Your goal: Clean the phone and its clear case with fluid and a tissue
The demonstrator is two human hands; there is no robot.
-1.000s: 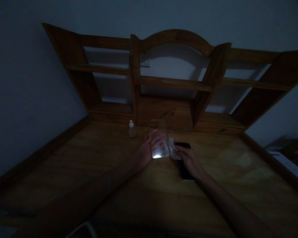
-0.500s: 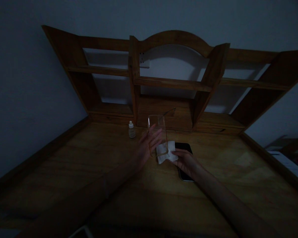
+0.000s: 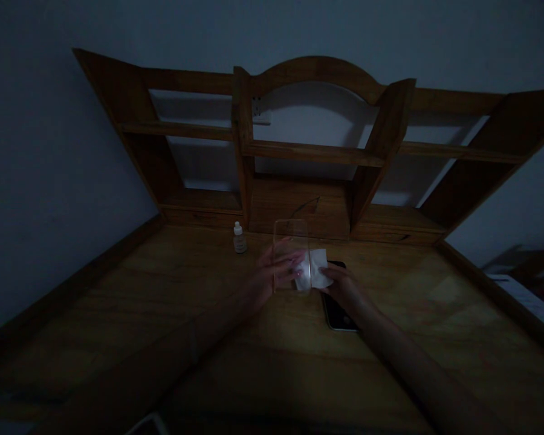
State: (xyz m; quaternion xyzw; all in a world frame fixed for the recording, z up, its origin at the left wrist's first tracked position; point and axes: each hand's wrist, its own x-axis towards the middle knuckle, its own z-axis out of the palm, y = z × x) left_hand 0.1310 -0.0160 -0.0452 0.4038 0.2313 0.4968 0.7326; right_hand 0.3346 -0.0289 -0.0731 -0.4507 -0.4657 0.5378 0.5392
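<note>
Both hands are seen raised just above the wooden desk (image 3: 118,314), near its middle, under very dim light. A clear phone case (image 3: 291,255) is gripped by the left hand (image 3: 267,275), whose fingers are spread behind the case and are visible through it; the case is held roughly upright, its upper end toward the shelf unit. A white cloth (image 3: 315,270) is pinched in the closed fingers of the right hand (image 3: 344,290) and is pressed against the right edge of the case (whether it lies on the inner or the outer face cannot be told in this light). A dark phone (image 3: 340,317) is noted lying flat on the desk directly beneath the right hand and wrist, partly hidden by them. A small dropper bottle (image 3: 239,237) with a white cap is found standing upright to the left of the case, close to the foot of the wooden shelf unit (image 3: 317,151) that is set along the back of the desk. A wall socket (image 3: 256,107) is observed through the shelf opening, on the pale wall behind.
</note>
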